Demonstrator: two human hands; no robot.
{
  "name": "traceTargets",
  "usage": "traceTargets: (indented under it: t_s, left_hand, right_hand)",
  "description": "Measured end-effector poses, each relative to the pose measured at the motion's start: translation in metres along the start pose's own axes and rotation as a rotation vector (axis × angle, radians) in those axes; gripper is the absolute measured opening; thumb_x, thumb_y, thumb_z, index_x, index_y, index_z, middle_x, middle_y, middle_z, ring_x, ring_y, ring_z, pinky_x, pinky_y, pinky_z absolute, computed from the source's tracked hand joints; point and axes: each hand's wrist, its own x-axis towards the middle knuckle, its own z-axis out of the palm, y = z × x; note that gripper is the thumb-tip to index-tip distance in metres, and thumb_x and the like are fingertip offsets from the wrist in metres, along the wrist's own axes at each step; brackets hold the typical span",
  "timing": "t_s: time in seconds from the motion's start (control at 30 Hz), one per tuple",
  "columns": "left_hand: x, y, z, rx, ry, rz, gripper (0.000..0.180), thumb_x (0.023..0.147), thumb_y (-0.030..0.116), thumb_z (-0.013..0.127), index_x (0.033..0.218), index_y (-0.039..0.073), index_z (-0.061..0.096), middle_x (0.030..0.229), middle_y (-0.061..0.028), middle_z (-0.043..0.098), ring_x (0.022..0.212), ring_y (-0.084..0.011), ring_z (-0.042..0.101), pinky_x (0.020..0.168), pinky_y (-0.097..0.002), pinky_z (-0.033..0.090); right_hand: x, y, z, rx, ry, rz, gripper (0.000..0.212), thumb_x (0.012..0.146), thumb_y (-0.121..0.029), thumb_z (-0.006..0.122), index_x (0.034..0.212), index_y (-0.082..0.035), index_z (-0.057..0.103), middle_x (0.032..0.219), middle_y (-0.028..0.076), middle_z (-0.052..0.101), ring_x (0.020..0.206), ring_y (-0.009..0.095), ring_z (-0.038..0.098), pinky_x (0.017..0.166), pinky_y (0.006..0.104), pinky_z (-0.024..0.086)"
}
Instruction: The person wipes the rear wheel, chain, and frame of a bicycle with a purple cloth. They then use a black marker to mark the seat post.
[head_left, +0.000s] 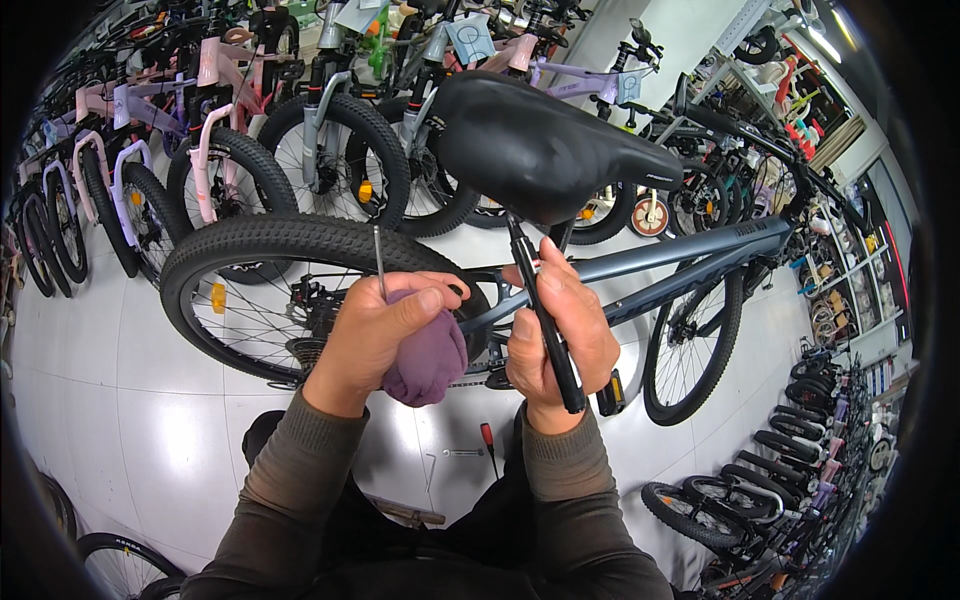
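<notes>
My left hand [355,335] is closed around a bunched purple cloth [428,360], with a thin metal rod [379,250] sticking up beside the thumb. The rod's lower end is hidden, so its kind cannot be made out. In my right hand [572,340] is a slim black pen-shaped tool [549,335], held slantwise. Its narrow tip points up toward the underside of a black saddle [540,140]; whether they touch is unclear. The saddle belongs to a blue-grey bicycle [690,250] standing across in front of me, its rear wheel [235,240] at the left.
On the pale tiled floor between my legs lie a red-handled screwdriver [487,437], a wrench [463,453] and a thin hex key [431,470]. A row of bicycles [210,150] stands behind. More bikes [760,490] line the right, near shelves [850,300].
</notes>
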Motion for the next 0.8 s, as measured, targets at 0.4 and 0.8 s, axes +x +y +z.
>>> traceTargets:
  t_s: [0.4, 0.8]
  left_hand:
    - [-0.0008, 0.002, -0.0003, 0.014, -0.005, -0.022, 0.029, 0.09, 0.025, 0.072, 0.092, -0.003, 0.071, 0.113, -0.0169, 0.069, 0.094, -0.0178, 0.066, 0.087, -0.0303, 0.054]
    - [-0.0009, 0.0002, -0.0003, 0.017, -0.016, -0.018, 0.027, 0.091, 0.024, 0.071, 0.092, -0.003, 0.071, 0.115, -0.0164, 0.068, 0.093, -0.0172, 0.066, 0.086, -0.0305, 0.054]
  right_hand:
    - [-0.0008, -0.0019, 0.0007, -0.01, 0.026, 0.018, 0.026, 0.089, -0.005, 0.069, 0.112, 0.004, 0.061, 0.095, 0.02, 0.068, 0.084, 0.03, 0.073, 0.097, 0.0546, 0.054]
    - [-0.0016, -0.0024, -0.0002, -0.017, 0.015, 0.029, 0.028, 0.089, -0.005, 0.069, 0.112, 0.005, 0.06, 0.092, 0.021, 0.069, 0.084, 0.031, 0.073, 0.097, 0.0538, 0.054]
